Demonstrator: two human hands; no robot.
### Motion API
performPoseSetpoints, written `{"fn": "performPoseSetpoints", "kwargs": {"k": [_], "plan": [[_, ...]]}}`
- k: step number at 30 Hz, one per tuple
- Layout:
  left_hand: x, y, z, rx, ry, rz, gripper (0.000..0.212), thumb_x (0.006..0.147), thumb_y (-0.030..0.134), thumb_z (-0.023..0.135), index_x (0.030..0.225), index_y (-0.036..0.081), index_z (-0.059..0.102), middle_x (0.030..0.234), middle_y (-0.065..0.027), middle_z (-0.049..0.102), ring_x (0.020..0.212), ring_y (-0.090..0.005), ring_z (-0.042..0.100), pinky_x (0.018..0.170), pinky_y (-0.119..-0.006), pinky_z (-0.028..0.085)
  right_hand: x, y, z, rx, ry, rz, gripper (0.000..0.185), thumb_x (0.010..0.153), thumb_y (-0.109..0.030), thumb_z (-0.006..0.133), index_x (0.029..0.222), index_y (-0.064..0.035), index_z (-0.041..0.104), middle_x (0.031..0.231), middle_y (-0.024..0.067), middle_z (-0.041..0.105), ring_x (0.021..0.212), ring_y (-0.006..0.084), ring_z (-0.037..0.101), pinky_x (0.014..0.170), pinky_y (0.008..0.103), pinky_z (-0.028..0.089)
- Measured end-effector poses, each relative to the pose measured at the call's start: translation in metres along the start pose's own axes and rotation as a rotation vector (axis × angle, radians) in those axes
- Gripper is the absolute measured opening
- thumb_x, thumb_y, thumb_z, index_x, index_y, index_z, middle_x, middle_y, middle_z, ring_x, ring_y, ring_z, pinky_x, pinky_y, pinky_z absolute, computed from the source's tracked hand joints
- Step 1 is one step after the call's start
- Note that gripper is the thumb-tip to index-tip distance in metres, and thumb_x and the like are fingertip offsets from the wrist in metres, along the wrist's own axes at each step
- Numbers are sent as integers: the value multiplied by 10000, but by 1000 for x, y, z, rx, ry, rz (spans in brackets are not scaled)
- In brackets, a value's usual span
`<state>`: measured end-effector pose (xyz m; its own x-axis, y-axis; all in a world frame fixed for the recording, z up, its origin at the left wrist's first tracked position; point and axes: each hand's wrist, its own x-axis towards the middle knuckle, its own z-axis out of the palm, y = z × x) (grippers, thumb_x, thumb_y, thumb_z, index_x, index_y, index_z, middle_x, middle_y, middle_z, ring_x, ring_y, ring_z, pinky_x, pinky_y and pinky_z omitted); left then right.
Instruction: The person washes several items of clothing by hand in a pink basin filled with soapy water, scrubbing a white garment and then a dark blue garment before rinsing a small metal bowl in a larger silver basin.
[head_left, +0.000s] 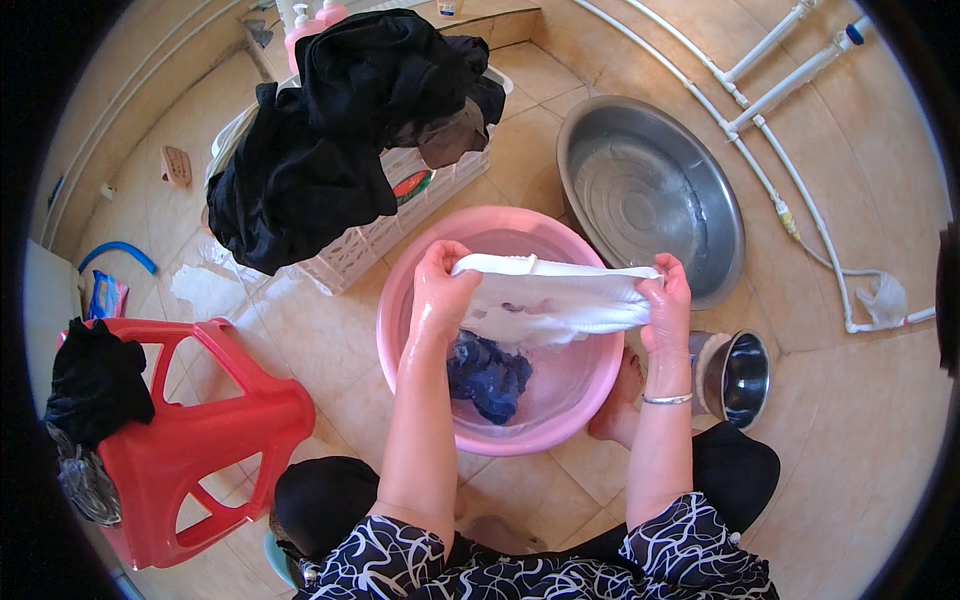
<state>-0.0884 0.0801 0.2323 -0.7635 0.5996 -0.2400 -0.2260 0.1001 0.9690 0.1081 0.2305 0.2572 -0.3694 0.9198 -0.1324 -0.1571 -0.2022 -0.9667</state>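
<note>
A wet white cloth garment (555, 300) is stretched between my two hands over a pink plastic basin (499, 444). My left hand (444, 289) grips its left upper corner, with the thumb over the edge. The right upper corner is pinched in my right hand (664, 304), which has a silver bangle on its wrist. Small dark marks show near the middle of the cloth. Below the cloth, a dark blue wet cloth (489, 379) lies in the water of the basin. The lower edge of the white cloth hangs close to the water; whether it touches is unclear.
A large metal basin (637, 195) with water stands behind right, a small metal bowl (739, 379) at right. Black clothes (337, 135) are heaped on a white plastic crate (360, 259). A red plastic stool (202, 427) lies tipped at left. White pipes (814, 202) run along the right.
</note>
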Motion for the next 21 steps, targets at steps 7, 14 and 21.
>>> {"fn": "performPoseSetpoints", "kwargs": {"k": [7,14,21], "plan": [[-13,-114,21,546,-144,-163,436,805,339,369,1101,31,458,1016,-232,510,975,-377,467,830,-413,368,-22,131,-5,-1011,-174,58,311,744,-158,521,1053,-124,525,890,164,575,826,293,557,740,330,430],[-42,-184,32,637,-339,-355,549,784,318,401,1233,31,267,1106,-245,453,1033,-380,430,862,-399,357,-36,193,-31,-580,-210,327,354,749,-88,472,1101,-45,476,1001,128,540,937,312,503,845,328,374],[-81,-140,85,384,-826,-107,434,736,280,530,1051,-11,464,948,-194,552,893,-328,535,780,-380,431,-13,236,-85,-1029,-23,283,375,696,-52,527,1065,-21,468,927,128,547,846,238,534,705,356,443]]}}
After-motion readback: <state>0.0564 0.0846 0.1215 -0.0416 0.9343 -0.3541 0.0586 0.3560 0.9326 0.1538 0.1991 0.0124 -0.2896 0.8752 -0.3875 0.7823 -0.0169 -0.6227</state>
